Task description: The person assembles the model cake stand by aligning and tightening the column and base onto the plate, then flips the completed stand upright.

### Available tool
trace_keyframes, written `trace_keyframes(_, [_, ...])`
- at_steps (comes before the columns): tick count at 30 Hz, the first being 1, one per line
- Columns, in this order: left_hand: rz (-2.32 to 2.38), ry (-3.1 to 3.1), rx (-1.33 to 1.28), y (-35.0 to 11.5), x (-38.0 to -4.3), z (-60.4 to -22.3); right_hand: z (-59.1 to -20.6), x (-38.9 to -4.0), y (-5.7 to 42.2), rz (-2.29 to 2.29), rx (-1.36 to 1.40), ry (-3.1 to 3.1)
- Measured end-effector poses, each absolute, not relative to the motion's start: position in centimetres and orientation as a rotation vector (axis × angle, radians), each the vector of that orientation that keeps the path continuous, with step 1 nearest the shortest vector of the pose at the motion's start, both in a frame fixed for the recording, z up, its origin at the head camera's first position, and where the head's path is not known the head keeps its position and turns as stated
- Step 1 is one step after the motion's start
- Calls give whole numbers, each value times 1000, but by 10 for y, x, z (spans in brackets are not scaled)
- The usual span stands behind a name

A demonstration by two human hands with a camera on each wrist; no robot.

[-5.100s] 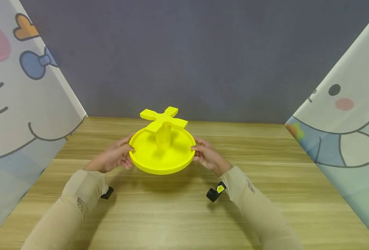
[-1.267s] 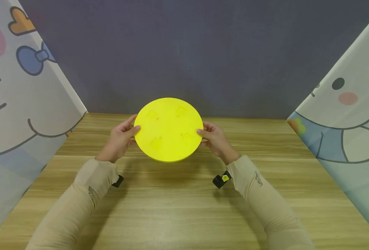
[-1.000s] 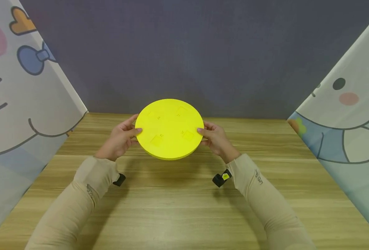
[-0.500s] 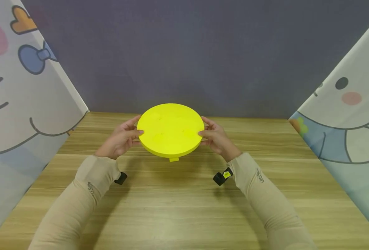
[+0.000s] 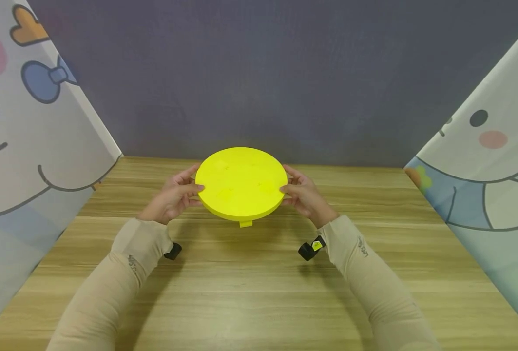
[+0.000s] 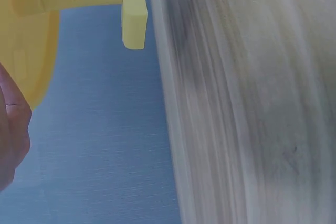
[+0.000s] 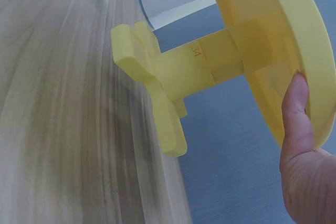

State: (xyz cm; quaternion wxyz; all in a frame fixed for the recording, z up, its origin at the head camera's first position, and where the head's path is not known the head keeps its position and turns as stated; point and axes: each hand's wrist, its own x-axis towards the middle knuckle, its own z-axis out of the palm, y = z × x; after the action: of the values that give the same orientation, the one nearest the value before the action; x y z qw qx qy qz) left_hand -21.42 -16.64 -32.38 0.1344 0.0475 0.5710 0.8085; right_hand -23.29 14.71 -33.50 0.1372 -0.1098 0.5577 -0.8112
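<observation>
A yellow pedestal table (image 5: 241, 183), small enough to hold in two hands, has its round top facing up, tilted slightly towards me. My left hand (image 5: 173, 197) grips the left edge, thumb over the top. On the opposite edge my right hand (image 5: 306, 197) has the same grip. Under the disc, the right wrist view shows a numbered post (image 7: 194, 66) ending in a cross-shaped foot (image 7: 149, 90). One arm of that foot (image 5: 246, 224) peeks out below the rim in the head view. The foot hangs close over the wooden tabletop.
The wooden tabletop (image 5: 241, 292) extends below and around both hands. A dark grey panel (image 5: 259, 83) stands behind it. Cartoon-printed panels rise on the left (image 5: 30, 146) and right (image 5: 495, 175). A black wrist device (image 5: 311, 248) hangs under the right sleeve.
The pedestal table had its cross-shaped foot upward at first and is now turned over. In the last second its top has tipped flatter and lower, bringing the foot's arm into view.
</observation>
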Motion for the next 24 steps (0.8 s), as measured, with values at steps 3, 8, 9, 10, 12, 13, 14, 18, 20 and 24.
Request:
trace_keyframes(3, [2341, 1669, 145, -166, -216, -328, -339, -234, 147, -2360, -316, 1606])
trace_keyframes(8, [2314, 1682, 170, -165, -218, -334, -345, -234, 147, -2364, -311, 1598])
trace_keyframes(9, [2306, 1685, 169, -165, -218, -335, -346, -234, 147, -2364, -310, 1601])
trace_keyframes(10, [2295, 1693, 170, -166, -218, -336, -347, -234, 147, -2365, -310, 1600])
trace_keyframes(12, [2279, 1706, 158, -166, -219, -337, -349, -234, 148, -2367, -314, 1600])
trace_keyframes(13, [2272, 1712, 154, -165, -219, -338, -349, -234, 148, -2369, -317, 1598])
trace_keyframes(14, [2262, 1721, 150, -166, -220, -339, -350, -234, 148, -2368, -319, 1595])
trace_keyframes(18, [2235, 1745, 140, -166, -220, -342, -355, -234, 147, -2361, -321, 1597])
trace_keyframes(20, [2228, 1748, 144, -166, -220, -343, -356, -234, 147, -2355, -311, 1606])
trace_keyframes(24, [2212, 1753, 140, -167, -220, -346, -359, -234, 147, -2354, -284, 1607])
